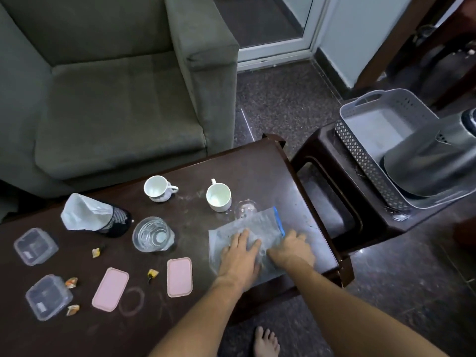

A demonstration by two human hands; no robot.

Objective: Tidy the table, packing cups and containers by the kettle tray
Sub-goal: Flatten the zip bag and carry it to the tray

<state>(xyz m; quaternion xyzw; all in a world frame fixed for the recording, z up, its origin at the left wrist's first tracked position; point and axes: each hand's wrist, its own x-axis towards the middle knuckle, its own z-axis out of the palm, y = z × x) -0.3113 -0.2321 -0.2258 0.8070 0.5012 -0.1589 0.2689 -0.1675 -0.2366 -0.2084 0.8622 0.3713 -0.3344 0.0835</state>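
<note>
Both hands, left hand (pixel 240 256) and right hand (pixel 292 249), pressed flat, fingers spread, on clear zip bag (pixel 260 225), counter's (pixel 257 171) three o'clock end, white cups (pixel 218 197) at twelve o'clock

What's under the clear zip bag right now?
The zip bag lies flat on the table, with the left hand and right hand pressing on top. Whether anything is inside cannot be seen.

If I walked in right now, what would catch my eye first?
Both hands, left hand and right hand, pressing flat on a clear zip bag at the right end of the dark table. Two white cups stand behind it, and a steel kettle sits in a grey tray to the right.
</note>
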